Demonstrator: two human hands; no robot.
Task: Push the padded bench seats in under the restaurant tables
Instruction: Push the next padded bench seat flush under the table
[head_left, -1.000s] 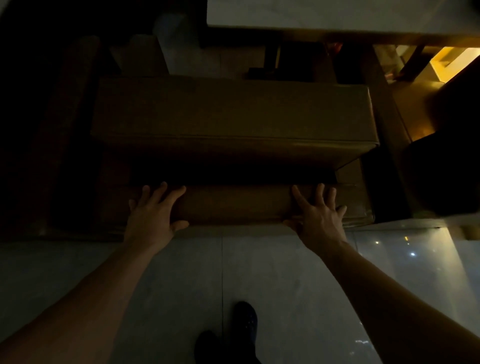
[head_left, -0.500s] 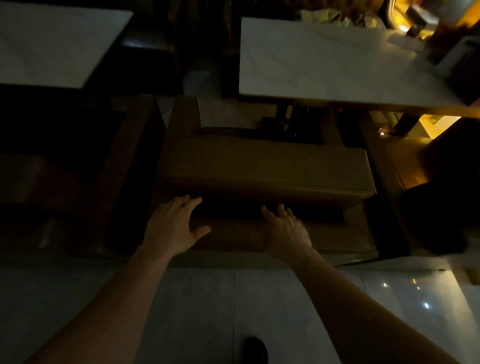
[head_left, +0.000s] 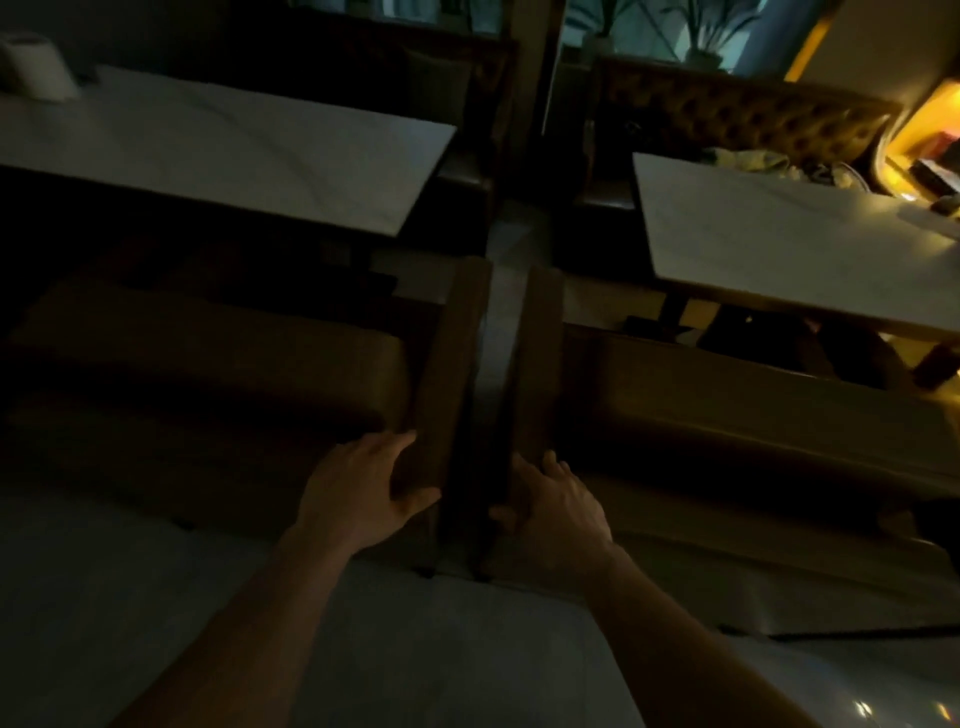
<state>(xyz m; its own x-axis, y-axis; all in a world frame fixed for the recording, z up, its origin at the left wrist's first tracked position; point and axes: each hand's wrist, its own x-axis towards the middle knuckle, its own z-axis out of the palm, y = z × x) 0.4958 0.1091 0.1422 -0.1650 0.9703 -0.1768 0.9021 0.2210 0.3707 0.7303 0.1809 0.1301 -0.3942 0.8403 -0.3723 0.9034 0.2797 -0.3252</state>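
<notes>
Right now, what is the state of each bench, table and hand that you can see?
left bench: front part close to the table edge, seat mostly uncovered.
right bench: seat mostly uncovered, not fully under its table.
left table: top bare except a pale roll at the far corner.
right table: clutter at the far end.
left hand: flat on the left bench's end panel.
right hand: gripping the right bench's end panel.

Two padded bench seats, left (head_left: 208, 358) and right (head_left: 753, 405). Two pale restaurant tables, left (head_left: 223, 150) and right (head_left: 789, 244). Two bare hands, left (head_left: 363, 493) and right (head_left: 558, 512). One paper roll (head_left: 36, 65).
</notes>
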